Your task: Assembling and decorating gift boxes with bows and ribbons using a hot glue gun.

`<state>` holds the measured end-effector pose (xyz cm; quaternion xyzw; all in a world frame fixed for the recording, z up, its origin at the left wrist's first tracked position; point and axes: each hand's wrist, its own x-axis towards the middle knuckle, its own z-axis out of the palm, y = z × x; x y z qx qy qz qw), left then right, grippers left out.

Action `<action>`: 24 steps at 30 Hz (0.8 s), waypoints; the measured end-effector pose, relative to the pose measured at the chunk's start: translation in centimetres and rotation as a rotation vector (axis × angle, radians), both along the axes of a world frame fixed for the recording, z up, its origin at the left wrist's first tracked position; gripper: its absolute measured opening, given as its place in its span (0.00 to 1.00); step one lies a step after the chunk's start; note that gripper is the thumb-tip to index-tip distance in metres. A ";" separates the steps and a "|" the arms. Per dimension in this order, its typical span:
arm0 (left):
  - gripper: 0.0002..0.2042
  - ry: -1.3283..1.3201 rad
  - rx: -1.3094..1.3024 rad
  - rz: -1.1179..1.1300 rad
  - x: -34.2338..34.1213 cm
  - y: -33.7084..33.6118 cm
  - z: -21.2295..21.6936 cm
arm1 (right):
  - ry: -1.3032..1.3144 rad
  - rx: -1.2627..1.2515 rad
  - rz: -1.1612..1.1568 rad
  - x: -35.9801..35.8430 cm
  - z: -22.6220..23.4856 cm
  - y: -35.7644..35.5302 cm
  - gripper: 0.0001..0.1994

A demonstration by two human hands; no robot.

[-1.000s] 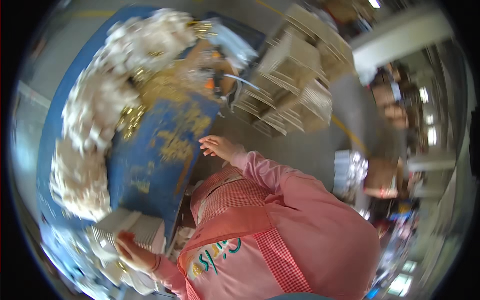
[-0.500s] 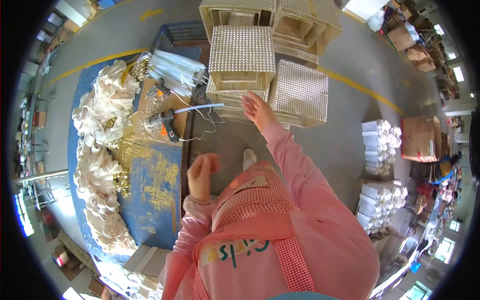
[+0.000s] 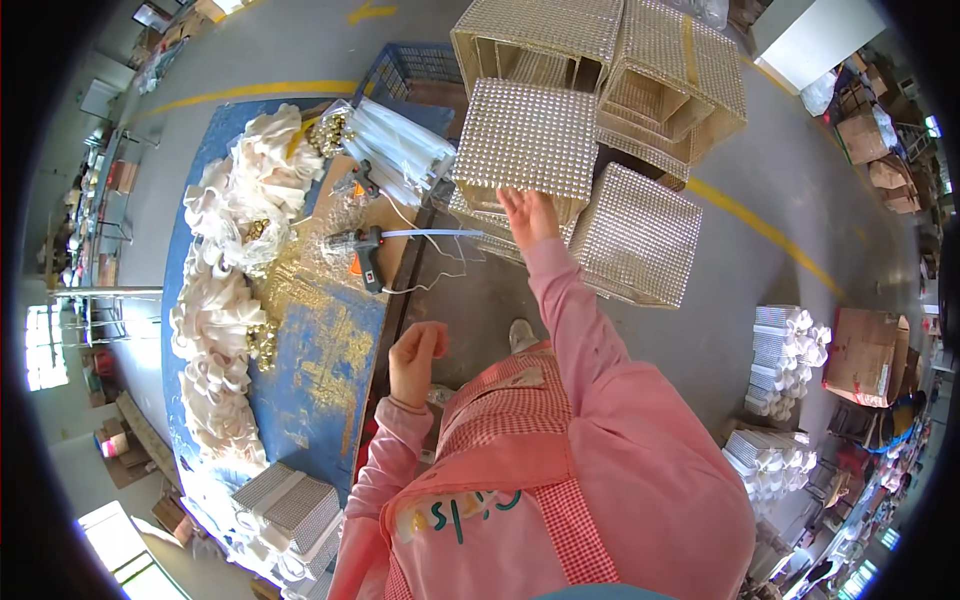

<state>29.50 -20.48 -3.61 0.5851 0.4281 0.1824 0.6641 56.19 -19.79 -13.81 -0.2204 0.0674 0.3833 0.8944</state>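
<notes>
The right hand (image 3: pixel 528 212), on an outstretched pink-sleeved arm, lies flat and open-fingered on the lower edge of a square, stud-covered, cream-gold box (image 3: pixel 526 142); its grip closes on nothing. That box sits atop a stack of like boxes on the grey floor (image 3: pixel 700 330), just past the blue, gold-flecked surface's (image 3: pixel 310 390) far right corner. The left hand (image 3: pixel 415 360) hovers loosely curled and empty beside the surface's right edge. A black glue gun (image 3: pixel 368 255) lies near that edge.

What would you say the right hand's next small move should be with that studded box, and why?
Probably close the fingers on the box's near edge. The right hand lies open and flat against the beaded square box on the stack, gripping nothing, while the left hand hangs empty.
</notes>
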 end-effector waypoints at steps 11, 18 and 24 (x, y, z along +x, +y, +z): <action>0.10 0.036 1.130 -0.268 13.0 10.0 3.0 | 0.194 -0.112 0.033 -7.7 3.9 -5.0 0.04; 0.32 0.189 1.516 -0.841 21.6 11.6 -0.6 | 0.125 -0.220 0.161 -13.9 4.2 -14.8 0.06; 0.23 0.027 1.781 -0.587 24.3 12.2 -2.9 | -0.109 -0.478 0.213 -15.1 5.1 -23.9 0.10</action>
